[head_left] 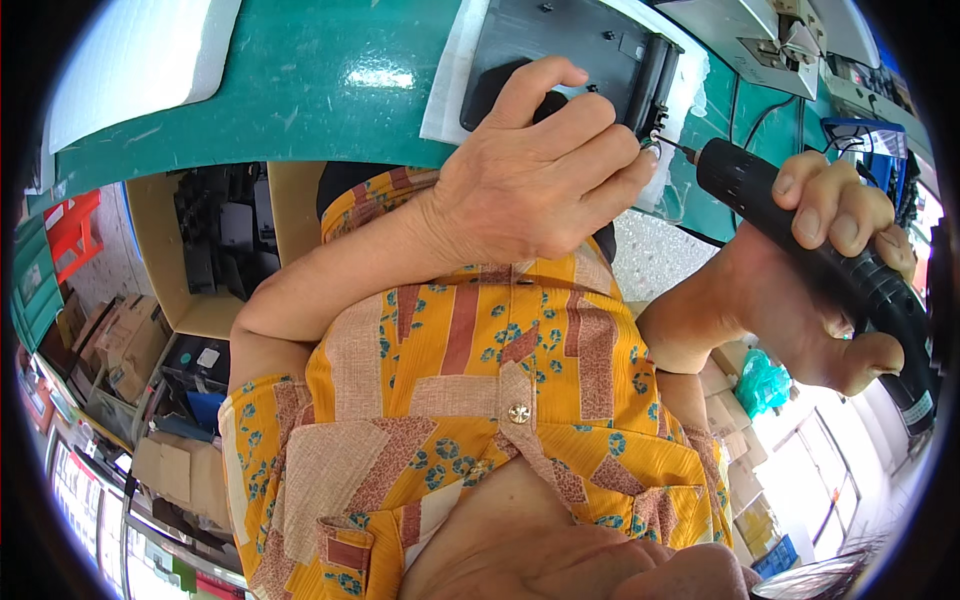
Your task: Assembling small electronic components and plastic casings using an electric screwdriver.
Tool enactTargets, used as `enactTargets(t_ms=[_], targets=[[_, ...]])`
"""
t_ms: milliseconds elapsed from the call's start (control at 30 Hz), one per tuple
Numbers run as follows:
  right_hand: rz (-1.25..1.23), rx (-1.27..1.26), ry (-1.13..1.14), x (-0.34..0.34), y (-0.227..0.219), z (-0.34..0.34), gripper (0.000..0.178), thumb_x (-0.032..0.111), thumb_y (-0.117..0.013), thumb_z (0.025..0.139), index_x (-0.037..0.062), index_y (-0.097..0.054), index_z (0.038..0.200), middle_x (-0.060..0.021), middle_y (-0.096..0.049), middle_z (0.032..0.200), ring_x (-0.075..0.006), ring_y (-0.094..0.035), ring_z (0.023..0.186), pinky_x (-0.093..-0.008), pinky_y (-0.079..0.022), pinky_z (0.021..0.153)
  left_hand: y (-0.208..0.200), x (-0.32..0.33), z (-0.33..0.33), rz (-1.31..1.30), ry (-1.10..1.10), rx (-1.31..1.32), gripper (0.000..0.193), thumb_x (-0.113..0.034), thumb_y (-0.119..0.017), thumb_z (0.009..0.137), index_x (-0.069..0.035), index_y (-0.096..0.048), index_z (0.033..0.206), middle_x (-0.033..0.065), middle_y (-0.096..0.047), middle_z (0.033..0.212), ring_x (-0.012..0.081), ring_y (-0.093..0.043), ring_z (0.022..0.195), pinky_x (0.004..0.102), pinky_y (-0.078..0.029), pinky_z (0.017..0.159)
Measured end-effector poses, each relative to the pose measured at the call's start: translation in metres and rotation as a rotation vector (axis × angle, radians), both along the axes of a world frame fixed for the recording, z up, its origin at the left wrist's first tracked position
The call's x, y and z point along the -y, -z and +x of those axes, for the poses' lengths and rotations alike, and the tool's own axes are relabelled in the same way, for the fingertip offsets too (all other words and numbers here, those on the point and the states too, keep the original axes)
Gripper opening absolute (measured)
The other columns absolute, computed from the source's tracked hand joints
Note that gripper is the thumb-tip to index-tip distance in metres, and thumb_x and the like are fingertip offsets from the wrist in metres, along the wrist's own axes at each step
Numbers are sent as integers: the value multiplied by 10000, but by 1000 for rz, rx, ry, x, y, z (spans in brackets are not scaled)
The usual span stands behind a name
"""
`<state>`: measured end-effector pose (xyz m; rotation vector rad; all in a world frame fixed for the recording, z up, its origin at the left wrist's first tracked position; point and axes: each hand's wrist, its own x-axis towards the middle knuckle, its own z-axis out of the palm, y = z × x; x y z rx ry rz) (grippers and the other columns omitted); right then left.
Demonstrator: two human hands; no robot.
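Observation:
My right hand is wrapped round a black electric screwdriver, held nearly level at the right. Its thin bit points left and meets the near right corner of a dark grey plastic housing. A thick ridge runs along the housing's right side, ending at that corner. My left hand lies over the near edge of the housing with fingers curled. Its fingertips grip the corner close to the bit; whether a screw sits there is too small to tell. The palm hides part of the near edge.
Under the housing is a white foam sheet on the green table. White foam lies at the far left. A cardboard box of black parts stands below the table edge. Cables and equipment are at the far right.

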<state>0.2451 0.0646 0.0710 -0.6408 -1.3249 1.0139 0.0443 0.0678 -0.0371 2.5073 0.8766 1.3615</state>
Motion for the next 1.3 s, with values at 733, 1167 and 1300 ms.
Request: enactTargets(t_ms=[733,1167,1300], targets=[[84,253,-176,-6,-8,-8,755,720,-643,871,89,-597,1282,-59,-564,963,-196,-547,756,-392,-426,684,1,0,5,-19,-10,69,205,-142,-728,755,-114,-767,954,0,-561,826,186,-589,847,520,-468,1011],[-25,-20,70,-9,-4,26,695,705,-664,840,86,-707,1152,-73,-629,960,-203,-573,761,-396,-433,715,6,0,11,-32,-85,162,124,-173,-643,747,-85,-703,811,-9,-543,811,170,-560,890,516,-385,1085],[-50,-16,90,-7,-11,26,715,701,-709,808,71,-672,1146,-57,-619,952,-191,-573,752,-379,-425,710,6,-1,17,-83,-115,248,111,-170,-639,736,-72,-682,766,2,-529,797,185,-546,878,523,-390,1068]])
